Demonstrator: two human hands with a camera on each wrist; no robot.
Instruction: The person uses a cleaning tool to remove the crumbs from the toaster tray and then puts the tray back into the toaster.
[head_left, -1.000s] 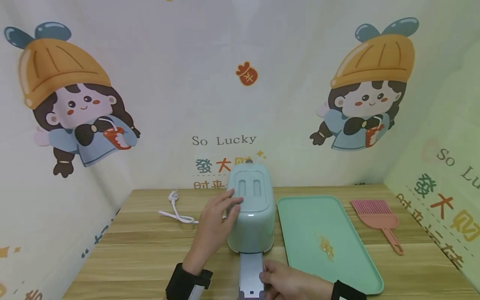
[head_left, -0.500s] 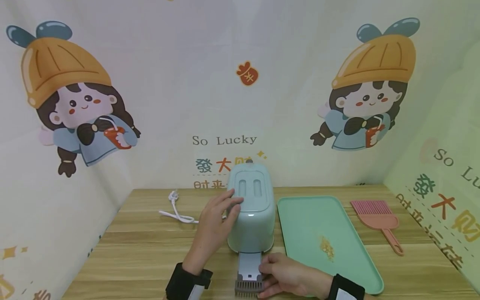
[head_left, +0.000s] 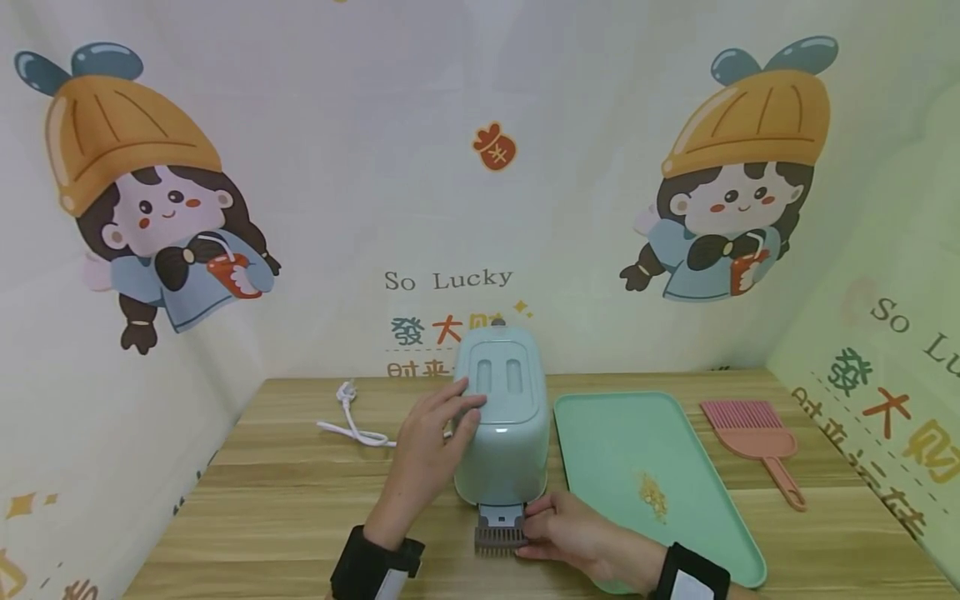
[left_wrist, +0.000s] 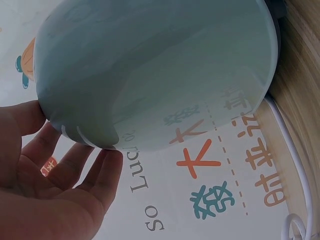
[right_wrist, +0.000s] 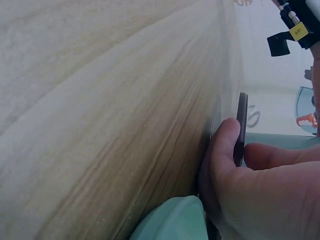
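A mint-green toaster (head_left: 501, 467) with a covered top stands at the middle of the wooden table. My left hand (head_left: 435, 442) rests on its upper left edge, fingers spread; the left wrist view shows fingertips touching the rim of the toaster (left_wrist: 160, 75). From the toaster's near end sticks out a short part of a crumb tray (head_left: 499, 537), silvery with a ridged grey-brown front; the rest is hidden inside. My right hand (head_left: 570, 533) pinches the front's right end between thumb and fingers. In the right wrist view the crumb tray (right_wrist: 241, 130) appears edge-on as a dark strip.
Right of the toaster lies a mint serving tray (head_left: 622, 433) with a small heap of crumbs (head_left: 652, 496). Beyond it is a pink brush (head_left: 753, 437). A white power cord (head_left: 363, 435) with a plug lies at left. A printed cloth (head_left: 570, 208) hangs behind.
My right hand has pushed the crumb tray away from me, so that much less of it sticks out of the toaster. The left hand and the toaster have stayed in place.
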